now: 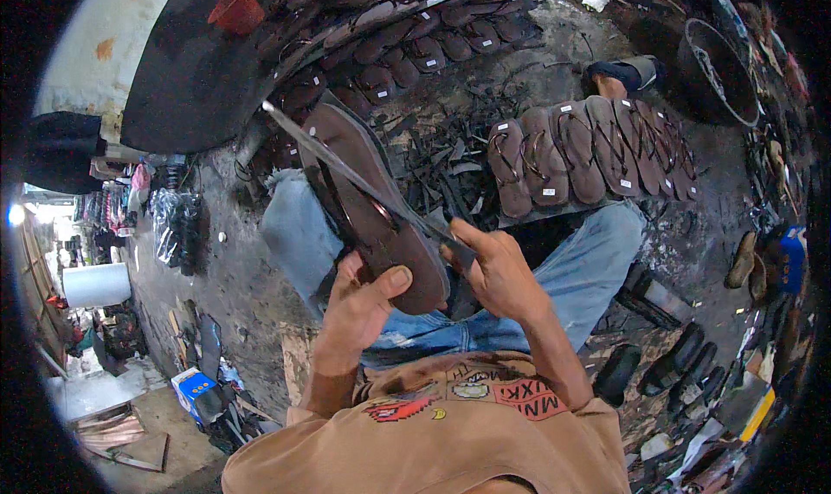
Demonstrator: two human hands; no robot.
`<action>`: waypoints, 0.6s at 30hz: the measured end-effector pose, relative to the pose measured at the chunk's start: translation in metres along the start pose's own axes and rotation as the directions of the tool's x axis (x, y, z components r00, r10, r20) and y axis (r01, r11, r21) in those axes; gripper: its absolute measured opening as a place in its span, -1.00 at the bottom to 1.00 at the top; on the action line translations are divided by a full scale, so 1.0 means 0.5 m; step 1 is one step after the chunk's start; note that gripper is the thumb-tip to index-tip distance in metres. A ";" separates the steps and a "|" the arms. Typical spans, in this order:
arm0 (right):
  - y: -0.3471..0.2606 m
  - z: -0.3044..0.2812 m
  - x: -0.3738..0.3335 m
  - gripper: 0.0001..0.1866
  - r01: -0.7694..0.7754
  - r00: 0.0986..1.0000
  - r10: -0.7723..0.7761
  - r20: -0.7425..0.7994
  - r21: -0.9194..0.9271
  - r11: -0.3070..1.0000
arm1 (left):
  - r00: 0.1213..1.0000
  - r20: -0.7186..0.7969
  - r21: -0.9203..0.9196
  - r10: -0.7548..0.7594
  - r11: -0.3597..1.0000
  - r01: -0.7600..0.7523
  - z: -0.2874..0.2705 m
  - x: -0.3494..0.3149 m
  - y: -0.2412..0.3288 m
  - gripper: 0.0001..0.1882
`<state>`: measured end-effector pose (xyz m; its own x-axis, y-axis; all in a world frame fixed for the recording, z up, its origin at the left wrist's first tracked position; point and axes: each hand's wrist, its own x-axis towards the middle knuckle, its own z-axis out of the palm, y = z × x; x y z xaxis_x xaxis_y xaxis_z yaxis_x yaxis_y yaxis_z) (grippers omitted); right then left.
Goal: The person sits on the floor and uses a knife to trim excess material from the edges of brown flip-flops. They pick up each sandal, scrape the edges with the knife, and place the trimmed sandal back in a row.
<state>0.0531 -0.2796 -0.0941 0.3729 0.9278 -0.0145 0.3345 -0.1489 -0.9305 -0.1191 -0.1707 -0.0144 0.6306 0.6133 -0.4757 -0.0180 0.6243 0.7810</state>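
My left hand (355, 302) grips the heel end of a brown flip-flop (402, 269), its thumb pressed on the footbed and its fingers underneath. The flip-flop slants up and left above my lap, with a dark shiny strap. My right hand (506, 277) is closed round the dark handle end of a long, narrow knife (333, 158). Its blade runs up and left across the flip-flop, and the tip sticks out past the far left edge. Whether the blade touches the sole I cannot tell.
Brown flip-flops (544, 169) with small white labels lie in a row by my right knee; more flip-flops (424, 54) line the far side. Black offcuts (441, 161) litter the floor between. A dark bucket (714, 74) stands far right, a black sheet (195, 78) far left.
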 end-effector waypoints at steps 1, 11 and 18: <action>0.014 0.012 0.022 -0.77 0.061 0.996 -0.060 -0.063 0.004 0.998 | 1.000 -0.023 0.043 0.015 0.999 -0.014 -0.001 -0.005 -0.012 -0.50; 0.061 0.091 0.309 -0.65 0.169 0.915 -0.138 -0.379 0.048 0.984 | 0.996 0.082 0.276 -0.044 0.961 0.020 -0.009 -0.034 0.005 -0.46; -0.096 0.038 0.160 -0.61 0.094 0.977 0.088 -0.196 0.757 0.647 | 0.925 -0.290 0.661 0.245 0.751 0.008 0.017 -0.006 -0.044 -0.51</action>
<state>0.0503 -0.1916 -0.0578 0.5631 0.8260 -0.0242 -0.4036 0.2494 -0.8803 -0.1139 -0.1903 -0.0269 0.3537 0.8608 -0.3660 0.5044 0.1540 0.8496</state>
